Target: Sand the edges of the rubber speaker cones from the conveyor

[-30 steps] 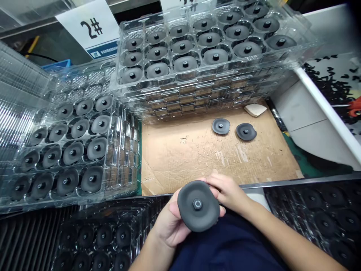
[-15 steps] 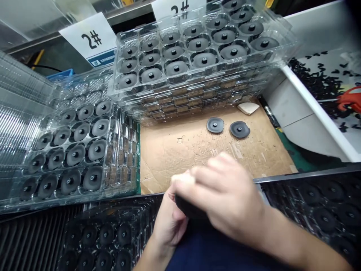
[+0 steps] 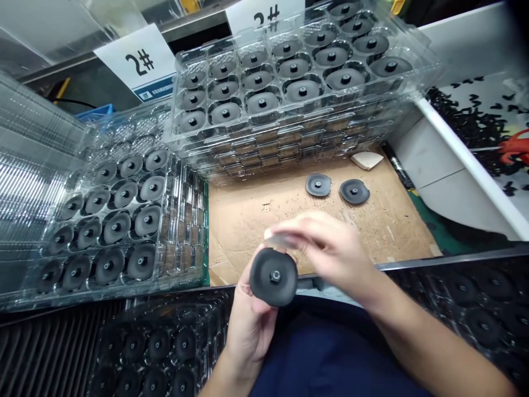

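Note:
My left hand (image 3: 248,320) is closed on the edge of a dark grey round disc (image 3: 264,289), whose raised centre post faces up toward me. Just above the disc's far rim is my right hand (image 3: 330,248), its thumb and fingers pinched together. A thin greyish piece (image 3: 281,241) sticks out from those fingers, too blurred to name. Two similar discs lie apart on the cardboard: a left one (image 3: 318,184) and a right one (image 3: 354,191). Behind them rests a pale fan-shaped piece (image 3: 367,160).
Stacked clear trays (image 3: 264,118) filled with discs stand at the back; another clear tray stack (image 3: 159,248) is at left. Black trays (image 3: 140,309) flank my lap. At right, a white bin (image 3: 458,154) holds small black bits and a red-handled tool (image 3: 514,146). Cardboard (image 3: 243,220) covers the worktop.
My right hand has lifted off the disc and turned, uncovering its face and the thin piece in the fingers. The disc in my left hand now faces up toward me.

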The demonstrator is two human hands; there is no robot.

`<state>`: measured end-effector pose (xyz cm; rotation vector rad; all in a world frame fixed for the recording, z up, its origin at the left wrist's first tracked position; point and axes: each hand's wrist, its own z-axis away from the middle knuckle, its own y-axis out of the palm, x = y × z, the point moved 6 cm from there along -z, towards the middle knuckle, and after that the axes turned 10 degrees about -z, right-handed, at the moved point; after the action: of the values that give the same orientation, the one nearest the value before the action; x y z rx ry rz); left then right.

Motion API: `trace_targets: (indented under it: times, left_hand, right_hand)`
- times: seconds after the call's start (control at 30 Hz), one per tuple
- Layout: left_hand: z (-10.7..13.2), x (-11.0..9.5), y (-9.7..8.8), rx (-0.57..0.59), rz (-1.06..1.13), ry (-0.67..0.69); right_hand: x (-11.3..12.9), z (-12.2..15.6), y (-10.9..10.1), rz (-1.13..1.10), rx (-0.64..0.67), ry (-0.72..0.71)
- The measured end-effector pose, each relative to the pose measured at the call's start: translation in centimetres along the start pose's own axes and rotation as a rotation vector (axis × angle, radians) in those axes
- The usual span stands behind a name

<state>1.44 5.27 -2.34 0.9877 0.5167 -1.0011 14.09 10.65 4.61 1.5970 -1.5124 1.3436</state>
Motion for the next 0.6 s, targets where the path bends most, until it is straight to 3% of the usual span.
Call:
trace_targets:
  times: [0.1,0.2,0.27,0.37,0.47,0.57,0.6]
  left_hand:
    - [0.1,-0.6,-0.2,-0.001,0.105,0.022]
    - [0.0,-0.7,-0.5,-0.015,0.121,0.012]
    - [-0.1,-0.7,-0.5,-0.035,0.119,-0.002]
    - [-0.3,-0.5,-0.2,-0.038,0.130,-0.017]
    - [-0.3,-0.2,-0.1,-0.052,0.139,-0.004]
    - [-0.2,0.2,-0.4,-0.027,0.132,-0.005]
    - [-0.2,0.3,-0.6,-0.020,0.123,-0.002]
  right_hand:
    - [-5.3,2.2,-0.3,-0.004,-0.105,0.301]
    - [-8.7,5.0,1.1,0.039,-0.034,0.402]
    - [-9.3,5.9,1.6,0.052,-0.010,0.418]
    - [-7.3,5.1,0.7,0.064,-0.073,0.434]
    - [-2.1,2.4,-0.4,-0.003,-0.165,0.288]
    - [3.3,0.4,0.7,-0.062,-0.044,-0.021]
    - [4.2,0.2,1.4,-0.063,0.043,-0.054]
